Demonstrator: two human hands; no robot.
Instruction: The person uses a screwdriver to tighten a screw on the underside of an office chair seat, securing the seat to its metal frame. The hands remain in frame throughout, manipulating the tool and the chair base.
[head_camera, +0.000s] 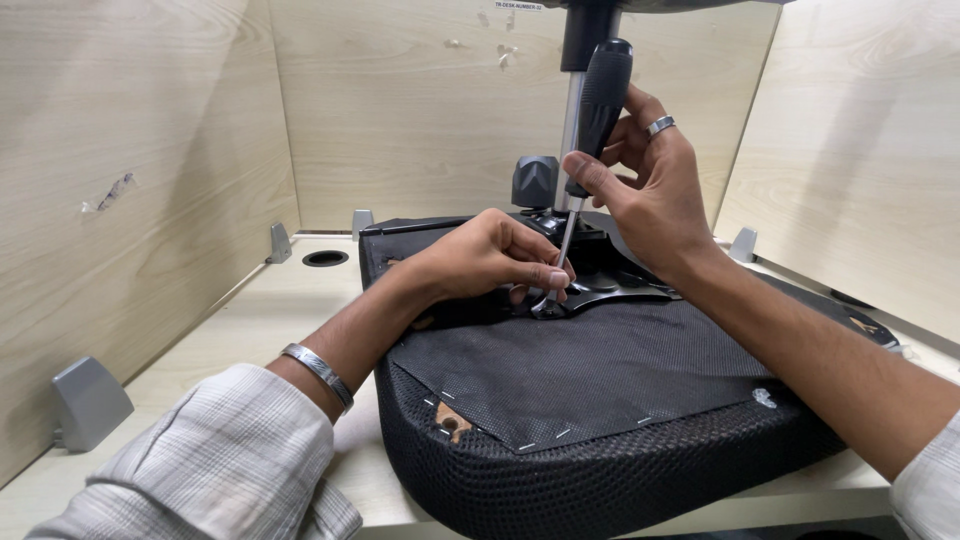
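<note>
An upturned black chair seat (600, 400) lies on the wooden desk (250, 320), its fabric underside stapled at the edges. A black metal mechanism plate (610, 290) with a chrome gas cylinder (571, 150) stands on it. My right hand (650, 190) grips the black handle of a screwdriver (600, 100), held nearly upright, its shaft running down to the plate. My left hand (490, 260) pinches the shaft near the tip at a screw on the plate's front left arm.
Light wooden partition walls enclose the desk on the left, back and right, fixed with grey brackets (88, 400). A round cable hole (325, 258) sits at the back left. A grey lever knob (536, 180) rises behind the plate.
</note>
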